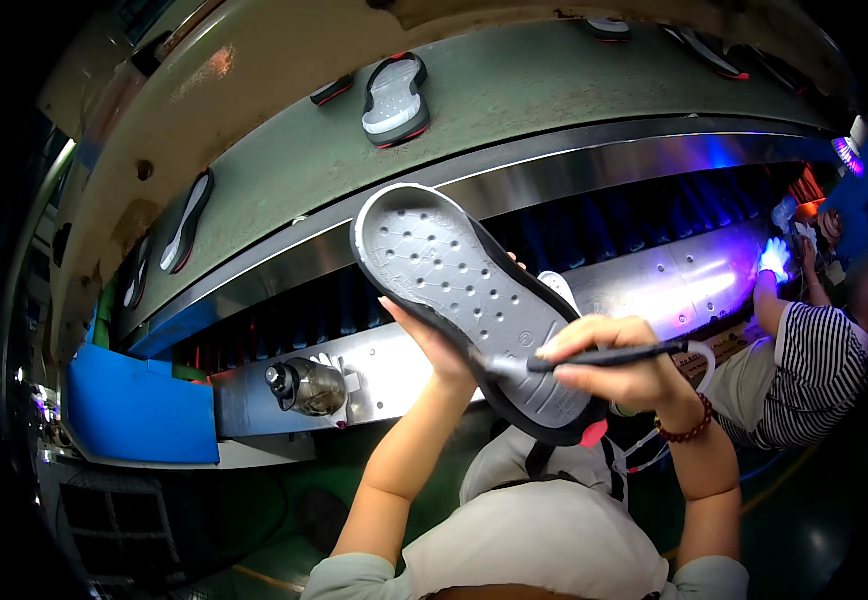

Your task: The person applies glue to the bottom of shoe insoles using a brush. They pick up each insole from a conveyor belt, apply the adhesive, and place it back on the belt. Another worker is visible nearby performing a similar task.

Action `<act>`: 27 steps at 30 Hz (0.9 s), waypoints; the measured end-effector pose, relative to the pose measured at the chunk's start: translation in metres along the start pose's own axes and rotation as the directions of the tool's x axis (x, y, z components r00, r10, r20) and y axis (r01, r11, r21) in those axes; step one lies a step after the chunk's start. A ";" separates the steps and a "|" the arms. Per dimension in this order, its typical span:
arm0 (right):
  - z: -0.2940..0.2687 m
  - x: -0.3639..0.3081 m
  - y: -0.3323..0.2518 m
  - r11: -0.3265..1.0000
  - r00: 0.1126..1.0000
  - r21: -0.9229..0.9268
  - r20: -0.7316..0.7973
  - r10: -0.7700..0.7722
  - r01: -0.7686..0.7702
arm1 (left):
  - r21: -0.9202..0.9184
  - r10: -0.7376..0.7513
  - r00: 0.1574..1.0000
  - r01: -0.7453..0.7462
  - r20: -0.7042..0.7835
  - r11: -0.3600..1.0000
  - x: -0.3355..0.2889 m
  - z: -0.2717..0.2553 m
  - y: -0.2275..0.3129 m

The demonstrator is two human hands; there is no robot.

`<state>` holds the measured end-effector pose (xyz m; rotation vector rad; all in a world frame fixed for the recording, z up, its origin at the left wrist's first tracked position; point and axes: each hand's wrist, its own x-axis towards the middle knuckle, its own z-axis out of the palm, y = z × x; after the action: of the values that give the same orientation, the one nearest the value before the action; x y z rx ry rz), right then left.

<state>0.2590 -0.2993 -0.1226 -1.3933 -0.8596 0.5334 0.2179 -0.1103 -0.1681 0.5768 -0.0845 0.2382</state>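
In front of me a large grey shoe sole [444, 265] is tilted with its inner face up. It has a black side wall, rows of small dimples and a red tip at the near end. My left hand [429, 342] grips it by its left edge, with some fingers hidden underneath. My right hand [626, 375] is closed around a black-handled brush [609, 356], whose pale bristles touch the sole's inner face near its left edge. From the brush's rear end runs a clear tube [704, 362].
Beyond the steel rail, a green conveyor belt [514, 100] carries several soles, one a grey sole [394, 95]. A dark bottle [309, 388] stands on the metal shelf [384, 375], left of a blue panel's edge [139, 405]. At right, a person in a striped shirt [814, 375] works under purple light.
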 end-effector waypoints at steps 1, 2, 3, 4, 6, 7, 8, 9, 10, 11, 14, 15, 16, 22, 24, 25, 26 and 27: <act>0.002 -0.005 0.001 0.998 0.997 -0.029 0.062 -0.053 0.055 | -0.013 0.008 1.000 -0.008 0.021 1.000 0.000 -0.001 0.000; -0.001 -0.010 0.002 0.998 0.988 0.006 0.140 -0.070 0.070 | -0.029 0.017 0.998 -0.015 0.060 0.999 0.001 0.003 0.002; -0.004 -0.013 -0.001 0.998 0.981 0.065 0.192 -0.029 0.017 | 0.000 0.034 0.998 -0.034 0.048 0.999 0.002 0.001 0.003; -0.005 -0.015 -0.004 0.984 0.991 0.157 0.111 0.072 -0.088 | 0.023 0.052 0.998 -0.053 0.036 0.998 0.003 0.000 0.005; -0.010 -0.014 0.000 0.973 0.986 0.175 -0.055 0.160 -0.148 | 0.084 0.107 0.989 -0.099 -0.101 0.992 0.005 0.000 0.005; -0.011 -0.012 0.001 0.976 0.976 0.103 -0.090 0.201 -0.191 | 0.094 0.119 0.986 -0.108 -0.114 0.990 0.007 -0.003 0.004; -0.010 -0.015 0.008 0.992 0.992 0.051 -0.038 0.121 -0.118 | 0.105 0.130 0.983 -0.117 -0.127 0.988 0.009 -0.009 0.005; -0.009 -0.019 0.014 0.999 0.999 0.003 0.017 0.042 -0.042 | 0.115 0.142 0.980 -0.126 -0.141 0.985 0.009 -0.012 0.007; -0.006 -0.023 0.012 0.999 0.996 0.028 0.091 0.019 -0.022 | 0.132 0.119 0.991 -0.110 -0.068 0.985 0.008 -0.004 0.009; -0.006 -0.027 0.005 0.977 0.982 0.150 0.136 0.128 -0.148 | 0.142 0.123 0.988 -0.108 -0.097 0.984 0.008 -0.006 0.010; -0.018 -0.032 0.013 0.930 0.990 0.338 0.061 0.129 -0.142 | 0.186 0.149 0.973 -0.116 -0.176 0.976 0.012 -0.016 0.016; -0.020 -0.035 0.015 0.948 0.972 0.231 -0.028 0.233 -0.220 | 0.208 0.164 0.966 -0.122 -0.200 0.970 0.012 -0.020 0.016; -0.018 -0.035 0.019 0.963 0.978 0.179 -0.026 0.207 -0.199 | 0.222 0.165 0.964 -0.117 -0.210 0.968 0.013 -0.022 0.016; -0.019 -0.044 0.024 0.967 0.990 0.244 0.134 0.039 -0.071 | 0.217 0.127 0.972 -0.083 -0.197 0.973 0.015 -0.021 0.021; -0.022 -0.045 0.026 0.920 0.983 0.351 0.018 0.181 -0.176 | 0.228 0.124 0.971 -0.075 -0.206 0.971 0.017 -0.018 0.021; -0.021 -0.046 0.027 0.931 0.958 0.275 -0.089 0.274 -0.241 | 0.234 0.125 0.970 -0.074 -0.210 0.969 0.018 -0.018 0.021; -0.018 -0.046 0.029 0.950 0.975 0.249 -0.066 0.211 -0.188 | 0.235 0.122 0.970 -0.071 -0.210 0.969 0.018 -0.018 0.022; -0.015 -0.047 0.025 0.983 0.984 0.060 -0.034 0.176 -0.174 | 0.236 0.122 0.971 -0.072 -0.207 0.969 0.019 -0.018 0.022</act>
<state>0.2464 -0.3420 -0.1560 -1.4303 -0.6888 0.6577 0.2313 -0.0787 -0.1684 0.7718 0.1319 0.4101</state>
